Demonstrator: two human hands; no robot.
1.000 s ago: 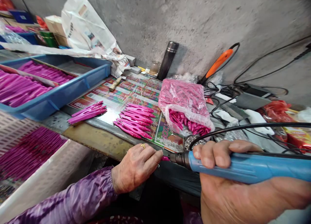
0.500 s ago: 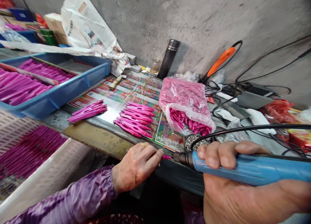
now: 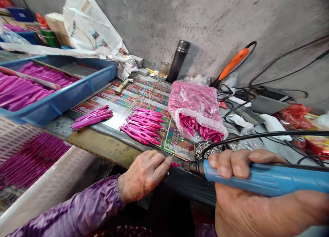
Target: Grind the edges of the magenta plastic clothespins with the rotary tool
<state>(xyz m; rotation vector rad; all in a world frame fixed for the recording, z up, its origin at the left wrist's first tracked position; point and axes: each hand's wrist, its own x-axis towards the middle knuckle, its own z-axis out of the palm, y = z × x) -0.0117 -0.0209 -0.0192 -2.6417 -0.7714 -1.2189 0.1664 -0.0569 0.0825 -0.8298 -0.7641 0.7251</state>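
My left hand (image 3: pixel 145 175) pinches a small pink piece (image 3: pixel 176 164) between its fingers, at the table's front edge. My right hand (image 3: pixel 239 185) is wrapped around a blue-handled corded tool, probably a soldering iron (image 3: pixel 257 178). Its black metal tip meets the pink piece, and the contact point is tiny and hard to see. Further along the table, a row of long pink plastic pieces (image 3: pixel 142 127) lies on a printed sheet (image 3: pixel 151 93), with a smaller bunch (image 3: pixel 92 117) to its left.
A clear plastic bag of pink pieces (image 3: pixel 196 106) sits beyond a metal-wool tip cleaner (image 3: pixel 205 148). A blue tray (image 3: pixel 84 89) and a white perforated crate (image 3: pixel 64 172) hold more pink pieces on the left. Black cables (image 3: pixel 267 134) and a dark flask (image 3: pixel 178 57) lie beyond.
Over the last second, my right hand and the blue tool have shifted slightly right, leaving the pink tip more visible. My left hand has stayed nearly still.
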